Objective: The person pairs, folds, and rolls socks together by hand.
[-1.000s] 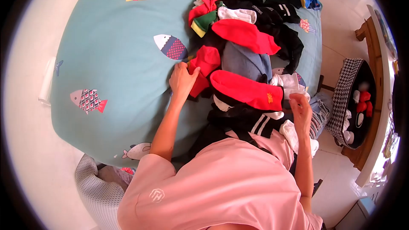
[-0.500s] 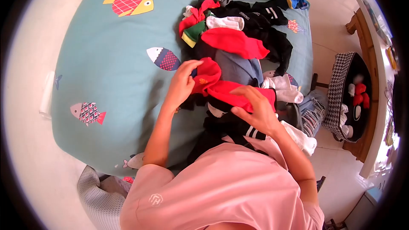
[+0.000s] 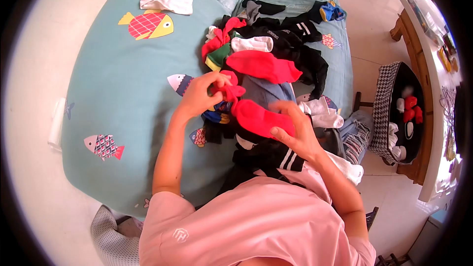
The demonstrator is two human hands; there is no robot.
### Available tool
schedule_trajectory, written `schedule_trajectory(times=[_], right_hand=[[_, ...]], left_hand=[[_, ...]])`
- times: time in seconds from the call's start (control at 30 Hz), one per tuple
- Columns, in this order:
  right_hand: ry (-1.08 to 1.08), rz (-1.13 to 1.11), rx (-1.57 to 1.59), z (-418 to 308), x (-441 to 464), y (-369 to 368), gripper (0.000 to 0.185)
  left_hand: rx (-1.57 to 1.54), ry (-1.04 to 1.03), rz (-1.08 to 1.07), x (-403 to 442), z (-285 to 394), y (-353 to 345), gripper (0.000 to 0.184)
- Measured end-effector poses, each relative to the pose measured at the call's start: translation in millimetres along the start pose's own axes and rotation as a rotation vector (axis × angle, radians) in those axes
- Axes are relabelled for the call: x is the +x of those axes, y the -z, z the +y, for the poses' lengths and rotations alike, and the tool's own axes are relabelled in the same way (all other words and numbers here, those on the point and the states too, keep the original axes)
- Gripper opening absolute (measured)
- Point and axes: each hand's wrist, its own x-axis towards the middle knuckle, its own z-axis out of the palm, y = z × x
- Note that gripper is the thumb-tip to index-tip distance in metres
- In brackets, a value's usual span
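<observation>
My left hand (image 3: 201, 96) pinches a bunched red sock (image 3: 235, 90), its fingers closed on the cloth. My right hand (image 3: 300, 133) holds the end of a second red sock (image 3: 258, 117), with its thumb across the near side and the fingers bent over the far side. This sock stretches left toward my left hand. Just beyond both hands, another red sock (image 3: 263, 65) lies on top of the clothes pile. A blue and yellow piece of cloth (image 3: 217, 116) shows below my left hand, partly covered.
Black clothes (image 3: 295, 32), a white sock (image 3: 252, 44) and a green and yellow sock (image 3: 218, 58) lie in the pile on the bed (image 3: 118, 83). One white sock (image 3: 167, 4) lies apart at far left. A checked basket (image 3: 386, 108) with balled socks stands right, beside a wooden table (image 3: 411, 44).
The red sock in my left hand has gone from open and spread to bunched. The other red sock has shifted slightly in my right hand. The camera view has moved a little.
</observation>
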Motion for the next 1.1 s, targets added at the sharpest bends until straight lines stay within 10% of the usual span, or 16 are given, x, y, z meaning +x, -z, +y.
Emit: schedule_trajectory(times=[0.17,0.33,0.47,0.77,1.1], right_hand=[[0.192,-0.027,0.035,-26.7,28.0,-3.0,0.073],[-0.279,-0.080,0.779,-7.7,16.4,1.1,0.014],[-0.512,-0.102,0.987,2.2,6.1,27.8,0.006],[-0.387,0.144,0.397,59.9,19.8,55.3,0.012],[-0.239,0.559,0.281,81.9,30.4,42.7,0.026]], left_hand=[[-0.106,0.081,0.087,-9.5,90.4,-20.3,0.015],[-0.516,0.154,0.141,-4.5,85.8,-22.6,0.017],[-0.627,0.242,0.055,-5.7,70.3,-22.8,0.020],[-0.470,0.526,-0.397,4.6,-4.8,-18.0,0.020],[-0.809,0.499,0.258,15.5,-23.1,-28.7,0.014]])
